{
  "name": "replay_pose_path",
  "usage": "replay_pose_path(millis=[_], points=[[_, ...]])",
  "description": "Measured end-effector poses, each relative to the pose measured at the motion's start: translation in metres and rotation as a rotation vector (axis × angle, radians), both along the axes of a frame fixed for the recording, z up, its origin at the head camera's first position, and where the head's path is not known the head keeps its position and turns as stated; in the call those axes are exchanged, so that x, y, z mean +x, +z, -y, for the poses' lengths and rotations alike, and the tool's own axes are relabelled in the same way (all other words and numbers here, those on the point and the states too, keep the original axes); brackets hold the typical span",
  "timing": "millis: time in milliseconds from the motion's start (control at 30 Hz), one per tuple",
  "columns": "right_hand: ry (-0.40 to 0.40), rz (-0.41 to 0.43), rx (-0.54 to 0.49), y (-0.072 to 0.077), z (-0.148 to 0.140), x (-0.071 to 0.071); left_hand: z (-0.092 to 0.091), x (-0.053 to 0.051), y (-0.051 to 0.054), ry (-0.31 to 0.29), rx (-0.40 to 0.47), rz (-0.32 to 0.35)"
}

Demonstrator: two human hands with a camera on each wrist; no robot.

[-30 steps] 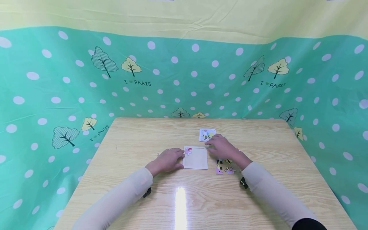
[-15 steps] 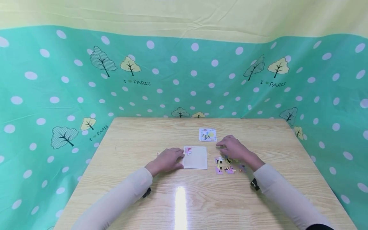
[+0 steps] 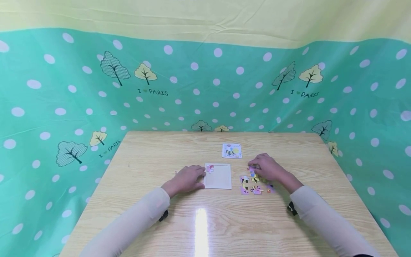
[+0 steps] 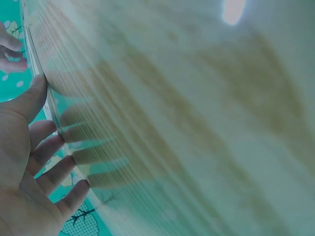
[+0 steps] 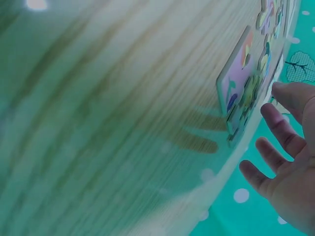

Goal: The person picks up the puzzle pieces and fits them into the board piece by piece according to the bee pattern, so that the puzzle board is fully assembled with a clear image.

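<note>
A white square puzzle tray (image 3: pixel 219 179) lies mid-table, with one pink puzzle piece (image 3: pixel 210 169) in its upper left corner. My left hand (image 3: pixel 187 179) rests against the tray's left side, fingers spread and lightly bent; the left wrist view shows its fingertips down on the tabletop. To the right of the tray are several loose bee-patterned puzzle pieces (image 3: pixel 245 185). Over the far part of these pieces is my right hand (image 3: pixel 269 167), fingertips beside a purple piece (image 3: pixel 251 169). In the right wrist view its fingers (image 5: pixel 280 125) are relaxed and apart; the palm hides some pieces.
Behind the tray lies a square picture card (image 3: pixel 232 151) with a bee on it. The wooden table (image 3: pixel 154 150) meets a green dotted cloth (image 3: pixel 205 96) at the back and sides. A bright light reflection shows on the front of the tabletop.
My right hand has moved right, away from the tray and card, and come down over the loose pieces. The left hand has stayed beside the tray.
</note>
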State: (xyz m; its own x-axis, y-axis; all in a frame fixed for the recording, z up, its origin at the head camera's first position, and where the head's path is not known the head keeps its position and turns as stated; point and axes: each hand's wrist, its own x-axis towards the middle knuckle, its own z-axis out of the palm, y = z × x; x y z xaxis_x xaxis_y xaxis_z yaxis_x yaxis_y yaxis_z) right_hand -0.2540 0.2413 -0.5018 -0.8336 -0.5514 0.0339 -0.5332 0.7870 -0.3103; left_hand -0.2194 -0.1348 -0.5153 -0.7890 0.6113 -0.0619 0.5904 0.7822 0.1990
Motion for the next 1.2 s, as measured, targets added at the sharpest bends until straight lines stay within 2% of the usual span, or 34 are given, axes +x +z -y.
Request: replay_pose_path(millis=[433,767,967,1200], points=[[0.012,-0.016,0.051,-0.0055,-0.0019,-0.0036,0.0003,-0.0003,-0.0030,-0.003,-0.007,-0.010],[-0.002,-0.024,0.074,-0.0067,-0.0009,-0.0040,0.0009,0.0007,-0.0013,-0.002,0.002,-0.012],[-0.012,-0.015,0.102,-0.0039,-0.0001,-0.0029,0.0006,0.0004,-0.0022,-0.009,-0.012,-0.017],[-0.003,-0.029,0.082,0.0004,0.0013,-0.0033,0.0007,-0.0001,-0.0029,-0.011,-0.016,-0.019]])
